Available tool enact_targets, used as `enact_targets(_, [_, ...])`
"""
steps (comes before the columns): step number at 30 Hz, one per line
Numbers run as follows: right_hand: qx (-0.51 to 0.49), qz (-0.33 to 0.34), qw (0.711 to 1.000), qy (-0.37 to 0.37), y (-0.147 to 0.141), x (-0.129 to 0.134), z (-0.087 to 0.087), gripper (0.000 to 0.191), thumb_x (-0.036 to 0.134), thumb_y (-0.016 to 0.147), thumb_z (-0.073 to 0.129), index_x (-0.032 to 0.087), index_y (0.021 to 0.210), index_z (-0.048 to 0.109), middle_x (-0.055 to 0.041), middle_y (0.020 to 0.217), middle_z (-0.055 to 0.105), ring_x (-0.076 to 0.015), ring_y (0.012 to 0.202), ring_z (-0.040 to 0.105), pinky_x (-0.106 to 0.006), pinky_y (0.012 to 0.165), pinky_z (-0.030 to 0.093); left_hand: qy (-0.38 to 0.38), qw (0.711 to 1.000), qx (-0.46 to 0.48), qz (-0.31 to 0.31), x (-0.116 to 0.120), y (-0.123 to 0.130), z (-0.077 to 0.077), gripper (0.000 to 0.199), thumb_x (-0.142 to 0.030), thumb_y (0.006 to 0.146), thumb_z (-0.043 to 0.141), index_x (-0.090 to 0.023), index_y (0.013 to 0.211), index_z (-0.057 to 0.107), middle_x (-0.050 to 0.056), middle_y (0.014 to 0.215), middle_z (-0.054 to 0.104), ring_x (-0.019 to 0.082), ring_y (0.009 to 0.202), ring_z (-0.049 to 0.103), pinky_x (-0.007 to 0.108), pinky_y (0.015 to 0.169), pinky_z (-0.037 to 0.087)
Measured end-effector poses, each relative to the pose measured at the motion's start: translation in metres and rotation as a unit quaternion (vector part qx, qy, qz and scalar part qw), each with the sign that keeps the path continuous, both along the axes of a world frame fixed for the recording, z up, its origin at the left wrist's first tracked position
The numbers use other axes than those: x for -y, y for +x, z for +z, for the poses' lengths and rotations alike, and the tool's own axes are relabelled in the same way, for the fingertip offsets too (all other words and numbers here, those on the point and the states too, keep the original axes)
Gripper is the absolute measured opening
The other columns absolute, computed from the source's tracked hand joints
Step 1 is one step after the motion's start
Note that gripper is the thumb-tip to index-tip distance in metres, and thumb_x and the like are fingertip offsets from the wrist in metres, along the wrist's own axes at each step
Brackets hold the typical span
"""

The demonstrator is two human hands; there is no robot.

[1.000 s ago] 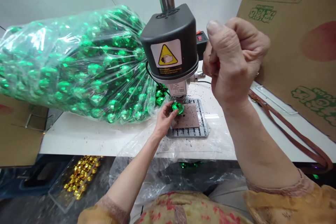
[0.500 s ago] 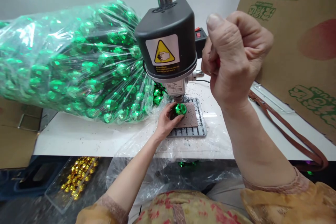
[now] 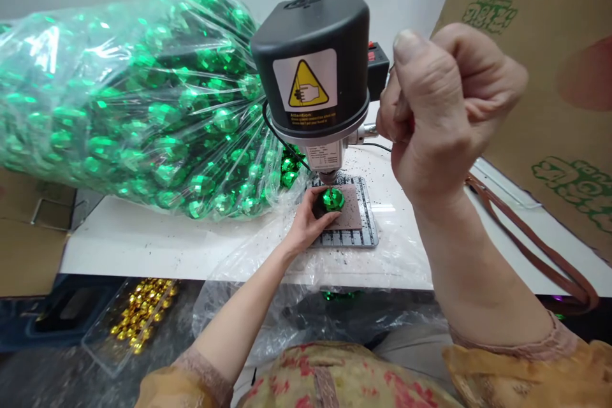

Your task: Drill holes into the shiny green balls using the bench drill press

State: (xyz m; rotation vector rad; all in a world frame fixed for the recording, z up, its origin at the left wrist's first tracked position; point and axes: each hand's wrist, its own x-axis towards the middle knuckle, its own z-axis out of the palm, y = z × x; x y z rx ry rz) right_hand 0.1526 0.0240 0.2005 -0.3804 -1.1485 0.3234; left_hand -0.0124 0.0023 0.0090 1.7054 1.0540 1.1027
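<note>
My left hand (image 3: 308,222) grips a shiny green mirrored ball (image 3: 333,199) between thumb and fingers. The ball rests on a brownish square pad (image 3: 351,220) on the slotted metal base (image 3: 370,236) of a small bench drill press (image 3: 310,64). Directly above it is the chuck (image 3: 327,176), with a thin bit reaching down to the ball's top. My right hand (image 3: 449,102) is closed in a fist at the right of the press, beside its silver side shaft (image 3: 369,131). It appears wrapped round the feed lever, which the fingers mostly hide.
A large clear bag of green mirrored balls (image 3: 157,108) lies at the left. Cardboard boxes (image 3: 535,76) stand at the right, near a brown strap (image 3: 526,242). Dark shavings dot the white table (image 3: 143,242). Below, a clear tray holds gold balls (image 3: 143,312).
The gap between chuck and ball has grown slightly, and more of the bit shows. My right fist has shifted a little to the right of the press. My left hand still holds the ball.
</note>
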Motion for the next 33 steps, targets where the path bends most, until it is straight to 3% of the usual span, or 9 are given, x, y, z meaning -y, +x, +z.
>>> enact_targets(4, [-0.003, -0.035, 0.999, 0.005, -0.002, 0.015, -0.007, 0.054, 0.029, 0.092, 0.066, 0.02, 0.058, 0.024, 0.0054, 0.051, 0.024, -0.0053, 0.045, 0.028, -0.029, 0.048, 0.024, 0.006, 1.0, -0.006, -0.004, 0.0, -0.001, 0.001, 0.058, -0.045, 0.086, 0.079, -0.022, 0.13, 0.05, 0.011, 0.127, 0.066, 0.029, 0.123, 0.064, 0.046, 0.108, 0.051])
enact_targets(10, [-0.002, -0.037, 0.999, -0.028, -0.002, 0.029, -0.016, 0.058, 0.037, 0.089, 0.07, 0.02, 0.057, 0.025, 0.0047, 0.05, 0.024, -0.0067, 0.044, 0.033, -0.03, 0.045, 0.027, 0.019, 1.0, -0.017, -0.012, -0.001, -0.002, -0.001, 0.058, -0.042, 0.086, 0.079, -0.022, 0.131, 0.049, 0.012, 0.131, 0.064, 0.03, 0.128, 0.061, 0.048, 0.11, 0.049])
enact_targets(14, [0.002, -0.031, 0.999, -0.024, -0.002, 0.033, -0.016, 0.055, 0.032, 0.088, 0.07, 0.021, 0.055, 0.027, 0.0045, 0.048, 0.026, -0.0087, 0.043, 0.033, -0.032, 0.044, 0.025, 0.032, 0.999, -0.019, -0.016, -0.001, -0.003, -0.003, 0.057, -0.041, 0.086, 0.079, -0.023, 0.132, 0.049, 0.012, 0.133, 0.063, 0.03, 0.128, 0.061, 0.048, 0.11, 0.049])
enact_targets(20, [0.044, -0.065, 0.995, -0.062, 0.002, 0.033, -0.008, 0.048, 0.017, 0.091, 0.062, 0.021, 0.052, 0.034, 0.0045, 0.048, 0.038, -0.0079, 0.045, 0.039, -0.032, 0.05, 0.025, 0.06, 0.998, -0.026, -0.022, -0.002, -0.003, -0.008, 0.057, -0.04, 0.087, 0.078, -0.023, 0.133, 0.049, 0.012, 0.135, 0.06, 0.029, 0.129, 0.059, 0.047, 0.112, 0.048])
enact_targets(24, [0.024, -0.061, 0.997, -0.038, 0.001, 0.02, 0.006, 0.049, 0.011, 0.089, 0.061, 0.023, 0.052, 0.032, 0.0043, 0.049, 0.04, -0.0074, 0.046, 0.035, -0.031, 0.051, 0.023, 0.065, 0.997, -0.033, -0.002, -0.002, -0.001, -0.009, 0.058, -0.043, 0.086, 0.078, -0.023, 0.132, 0.05, 0.011, 0.13, 0.06, 0.027, 0.123, 0.061, 0.046, 0.109, 0.049])
enact_targets(26, [0.011, -0.051, 0.998, -0.023, 0.0, 0.013, 0.01, 0.051, 0.018, 0.089, 0.068, 0.023, 0.052, 0.031, 0.0042, 0.049, 0.039, -0.0068, 0.044, 0.032, -0.031, 0.05, 0.021, 0.064, 0.997, -0.04, 0.001, -0.001, -0.001, -0.008, 0.058, -0.043, 0.086, 0.078, -0.023, 0.132, 0.051, 0.011, 0.13, 0.06, 0.028, 0.123, 0.061, 0.045, 0.109, 0.049])
enact_targets(28, [0.005, -0.043, 0.999, -0.016, -0.001, 0.008, 0.013, 0.056, 0.043, 0.09, 0.068, 0.023, 0.052, 0.032, 0.0032, 0.05, 0.039, -0.0059, 0.043, 0.031, -0.031, 0.049, 0.02, 0.061, 0.997, -0.046, 0.001, -0.001, -0.001, -0.007, 0.057, -0.043, 0.087, 0.077, -0.023, 0.133, 0.051, 0.011, 0.131, 0.06, 0.028, 0.125, 0.06, 0.046, 0.109, 0.049])
enact_targets(30, [-0.002, -0.033, 0.999, -0.025, -0.002, 0.007, 0.014, 0.061, 0.066, 0.09, 0.054, 0.023, 0.053, 0.033, 0.002, 0.052, 0.039, -0.0056, 0.044, 0.03, -0.03, 0.048, 0.02, 0.066, 0.997, -0.047, 0.007, 0.0, 0.0, -0.007, 0.055, -0.043, 0.088, 0.077, -0.023, 0.132, 0.051, 0.011, 0.13, 0.061, 0.028, 0.123, 0.061, 0.045, 0.109, 0.049])
enact_targets(33, [-0.023, -0.022, 0.999, -0.031, -0.004, 0.009, 0.014, 0.065, 0.074, 0.091, 0.039, 0.022, 0.054, 0.031, 0.0014, 0.051, 0.036, -0.0065, 0.046, 0.03, -0.03, 0.05, 0.02, 0.08, 0.995, -0.041, 0.033, 0.0, 0.004, -0.009, 0.053, -0.042, 0.085, 0.079, -0.023, 0.127, 0.052, 0.009, 0.122, 0.064, 0.026, 0.115, 0.065, 0.043, 0.102, 0.053])
